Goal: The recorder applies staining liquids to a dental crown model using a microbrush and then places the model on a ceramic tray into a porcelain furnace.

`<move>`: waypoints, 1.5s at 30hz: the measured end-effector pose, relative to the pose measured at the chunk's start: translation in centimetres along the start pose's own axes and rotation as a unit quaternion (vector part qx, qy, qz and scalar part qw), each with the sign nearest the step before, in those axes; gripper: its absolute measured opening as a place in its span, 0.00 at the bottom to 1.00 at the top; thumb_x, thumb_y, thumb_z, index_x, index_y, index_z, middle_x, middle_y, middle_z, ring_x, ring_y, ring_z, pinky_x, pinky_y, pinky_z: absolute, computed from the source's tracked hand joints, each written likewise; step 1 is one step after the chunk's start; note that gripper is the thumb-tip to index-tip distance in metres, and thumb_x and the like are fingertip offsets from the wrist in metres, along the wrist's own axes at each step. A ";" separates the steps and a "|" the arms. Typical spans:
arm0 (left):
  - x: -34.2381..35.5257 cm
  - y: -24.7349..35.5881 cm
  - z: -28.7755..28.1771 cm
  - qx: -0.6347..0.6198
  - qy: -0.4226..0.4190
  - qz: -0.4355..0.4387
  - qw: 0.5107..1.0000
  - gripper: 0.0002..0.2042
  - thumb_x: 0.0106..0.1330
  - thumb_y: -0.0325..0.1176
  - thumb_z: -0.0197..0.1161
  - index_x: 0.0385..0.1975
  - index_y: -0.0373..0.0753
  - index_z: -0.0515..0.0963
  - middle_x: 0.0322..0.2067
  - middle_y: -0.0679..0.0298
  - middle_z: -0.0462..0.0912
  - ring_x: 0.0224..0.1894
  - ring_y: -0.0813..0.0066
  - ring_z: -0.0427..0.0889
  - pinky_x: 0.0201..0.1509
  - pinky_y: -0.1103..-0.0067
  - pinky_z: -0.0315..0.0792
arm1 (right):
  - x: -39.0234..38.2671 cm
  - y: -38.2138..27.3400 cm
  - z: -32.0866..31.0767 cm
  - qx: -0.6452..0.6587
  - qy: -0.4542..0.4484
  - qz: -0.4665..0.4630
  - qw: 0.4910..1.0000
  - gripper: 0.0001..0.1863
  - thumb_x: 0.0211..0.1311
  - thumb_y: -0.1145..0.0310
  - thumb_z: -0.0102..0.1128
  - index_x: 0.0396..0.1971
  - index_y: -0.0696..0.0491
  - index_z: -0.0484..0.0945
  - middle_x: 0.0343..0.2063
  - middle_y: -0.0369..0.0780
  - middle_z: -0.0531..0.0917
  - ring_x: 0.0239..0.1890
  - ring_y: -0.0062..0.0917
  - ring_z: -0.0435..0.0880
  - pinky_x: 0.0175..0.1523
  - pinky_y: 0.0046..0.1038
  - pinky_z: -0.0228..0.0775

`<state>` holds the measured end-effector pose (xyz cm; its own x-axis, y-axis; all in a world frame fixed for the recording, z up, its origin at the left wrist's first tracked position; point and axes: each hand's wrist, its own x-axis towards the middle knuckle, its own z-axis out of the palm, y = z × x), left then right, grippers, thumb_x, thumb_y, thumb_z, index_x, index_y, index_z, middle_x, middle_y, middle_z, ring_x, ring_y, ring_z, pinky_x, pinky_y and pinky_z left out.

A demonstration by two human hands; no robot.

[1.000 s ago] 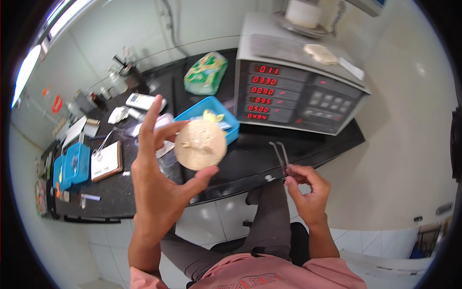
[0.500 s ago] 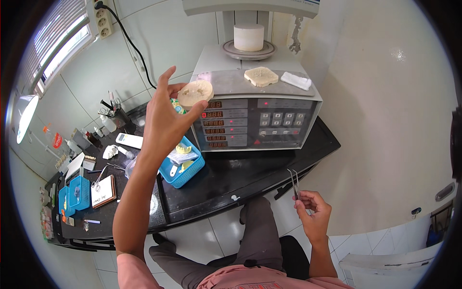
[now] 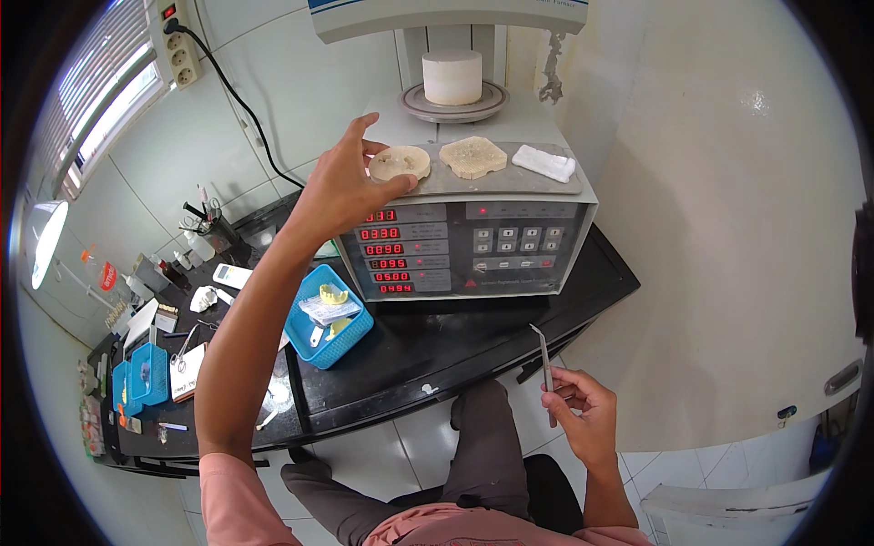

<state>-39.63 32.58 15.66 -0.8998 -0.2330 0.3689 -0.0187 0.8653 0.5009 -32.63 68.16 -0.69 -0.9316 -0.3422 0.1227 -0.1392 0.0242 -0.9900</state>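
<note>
My left hand grips a round cream ceramic disc by its edge, thumb in front and fingers behind. The disc lies flat at the left end of the metal shelf on a furnace; whether it bears its full weight there I cannot tell. Beside it sit an angular cream ceramic slab and a folded white pad. Lower right, away from the furnace, my right hand is closed around metal tweezers. Their bent tips point up and hold nothing visible.
Behind the shelf, a white cylinder stands on a round platform beneath the furnace's raised head. A blue basket with yellowish dental models is left of the furnace. Bottles, tools and smaller baskets crowd the black counter's left side.
My left hand has lowered the disc from in front of the furnace's left side onto or just over the shelf. The tweezers have turned in my right hand. The whole view has shifted slightly.
</note>
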 end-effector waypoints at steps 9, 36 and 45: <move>1.4 -0.4 0.1 0.037 -0.027 -0.004 0.999 0.53 0.50 0.55 0.76 0.70 0.30 0.56 0.55 0.48 0.80 0.59 0.52 0.76 0.65 0.58 0.67 | 0.3 -0.1 -0.6 -0.002 0.003 -0.018 1.000 0.15 0.59 0.79 0.67 0.48 0.62 0.81 0.36 0.43 0.86 0.31 0.20 0.86 0.29 0.19 0.77; -21.9 -8.0 10.9 -0.306 -0.083 0.013 0.948 0.09 0.48 0.10 0.53 0.17 0.33 0.72 0.26 0.58 0.81 0.33 0.60 0.81 0.39 0.71 0.74 | 10.7 -11.9 8.8 0.115 -0.140 0.145 0.973 0.14 0.65 0.69 0.66 0.46 0.61 0.80 0.32 0.36 0.82 0.31 0.17 0.83 0.34 0.19 0.78; -21.8 -6.7 11.5 -0.136 -0.013 -0.049 0.989 0.06 0.53 0.17 0.54 0.19 0.35 0.71 0.24 0.56 0.73 0.30 0.54 0.77 0.34 0.65 0.70 | 13.2 -14.5 8.4 0.149 -0.143 0.235 0.950 0.13 0.66 0.67 0.65 0.44 0.60 0.82 0.30 0.33 0.81 0.29 0.15 0.81 0.33 0.18 0.75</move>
<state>-24.90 36.96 -4.76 -0.9108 -0.2949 0.2891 0.0082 0.6870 0.7266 -40.09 55.44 14.68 -0.7314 -0.6022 -0.3201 0.4109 -0.0144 -0.9116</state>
